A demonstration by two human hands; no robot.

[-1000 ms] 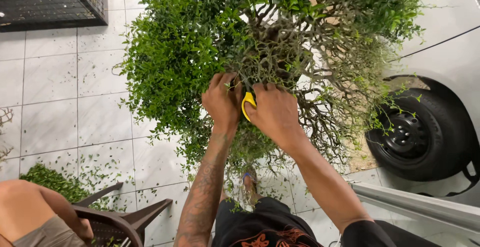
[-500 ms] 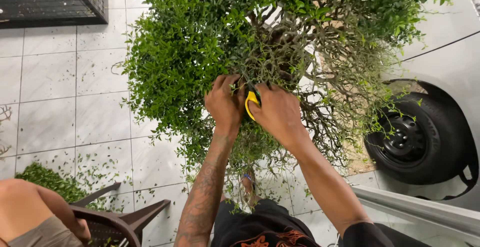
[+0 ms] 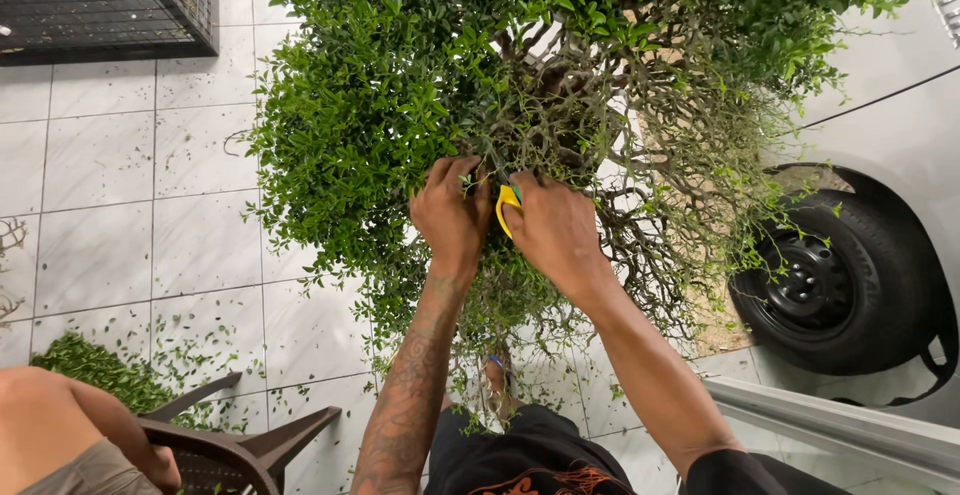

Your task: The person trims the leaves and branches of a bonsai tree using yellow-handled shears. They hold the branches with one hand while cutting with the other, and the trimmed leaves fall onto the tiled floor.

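Yellow-handled shears (image 3: 507, 205) gripped in right hand (image 3: 555, 230)

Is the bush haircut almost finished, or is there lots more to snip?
Some is done: cut leaves lie heaped and scattered on the tiled floor, and the bush shows bare twigs on the car's side. In hand: the right hand grips a yellow-handled cutter among the inner branches, the left hand beside it in the foliage. Left: the other side and top look thick and leafy, so plenty probably remains.
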